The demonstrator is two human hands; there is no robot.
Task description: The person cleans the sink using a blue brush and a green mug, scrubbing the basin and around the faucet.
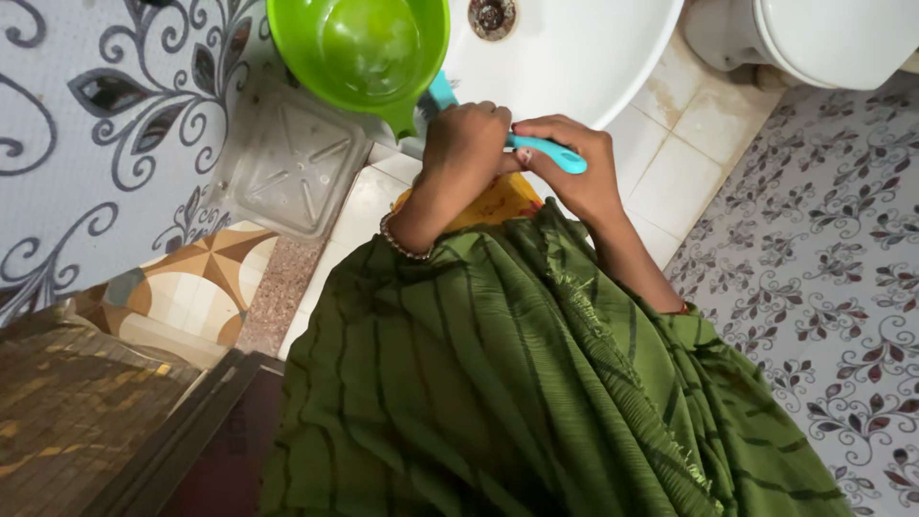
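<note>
1. The left hand (466,144) was closed around the near part of a turquoise brush (548,151), close against the front rim of the white washbasin (574,67).
2. The right hand (574,168) pinched the brush's handle just below its rounded free end; the two hands were touching, both clamped on it.
3. The brush's far end reached up to the spout of a green plastic mug (359,53) sitting in the basin's left part; its head was hidden.
4. The step in hand looked like gripping and working the brush over the basin.
5. A clear soap dish (292,168) hung on the patterned wall tiles (96,115), left of the basin; a white toilet (823,38) stood at the right.
</note>
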